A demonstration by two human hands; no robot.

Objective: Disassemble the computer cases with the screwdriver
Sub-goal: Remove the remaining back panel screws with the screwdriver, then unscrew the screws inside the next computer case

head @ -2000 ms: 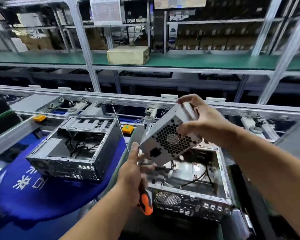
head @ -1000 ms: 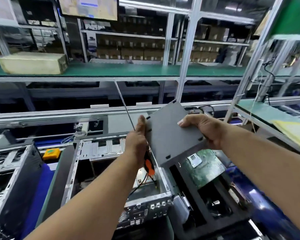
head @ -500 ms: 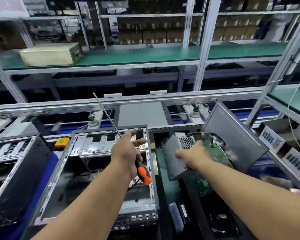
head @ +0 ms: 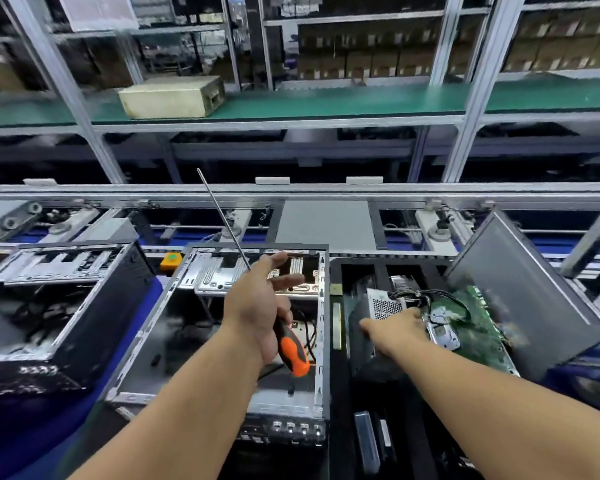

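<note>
One screwdriver (head: pixel 286 336) held over open computer case (head: pixel 160 327).
Left hand (head: pixel 260 304) gripped the handle, forefingers spread; shaft pointed up-left, away. Right hand (head: pixel 397 327) fingers unclear.

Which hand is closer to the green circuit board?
The right hand. It reaches into the black bin, just left of the green circuit board. The left hand is farther left, over the open computer case, holding the screwdriver.

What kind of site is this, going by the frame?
Likely an electronics teardown or recycling line: opened computer cases sit in a row on a roller conveyor, a bin holds pulled circuit boards, and the left hand grips a long screwdriver.
</note>
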